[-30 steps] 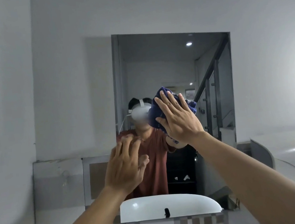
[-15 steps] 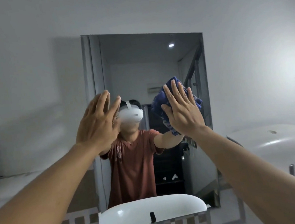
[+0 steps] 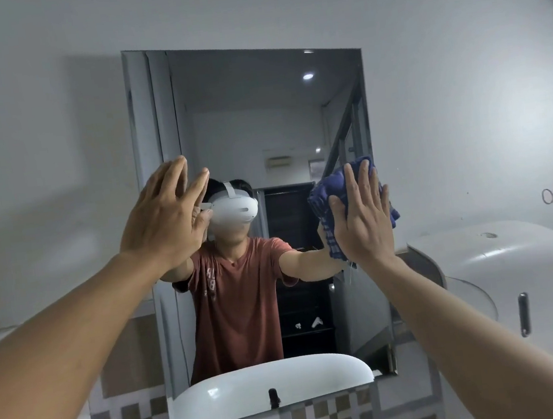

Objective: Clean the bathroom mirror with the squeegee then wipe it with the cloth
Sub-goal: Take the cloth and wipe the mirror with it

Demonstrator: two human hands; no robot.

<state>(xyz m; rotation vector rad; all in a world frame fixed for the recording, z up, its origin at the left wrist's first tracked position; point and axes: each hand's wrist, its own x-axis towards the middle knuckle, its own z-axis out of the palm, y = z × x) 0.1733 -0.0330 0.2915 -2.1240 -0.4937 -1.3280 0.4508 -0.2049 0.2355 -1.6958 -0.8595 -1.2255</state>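
Flat palm, fingers together, that's how the right hand (image 3: 362,220) has the cloth (image 3: 328,210) pinned against the mirror (image 3: 257,115), over by its right edge, about halfway up. No pinching or balling it up, so the pressure probably spreads across a wide patch of glass, which makes sense for the wiping half of the job. Left hand (image 3: 166,218) is empty, fingers spread, held up at the left side of the mirror, and I'd guess it's bracing there, though I can't tell if it actually touches. Cloth is dark blue, soft and bunchy with a woven check, edges flopping out past the fingers. Mirror is a plain frameless rectangle, smooth and hard, sitting above a glossy white sink (image 3: 270,382) and checkered tile. Squeegee isn't in view anywhere
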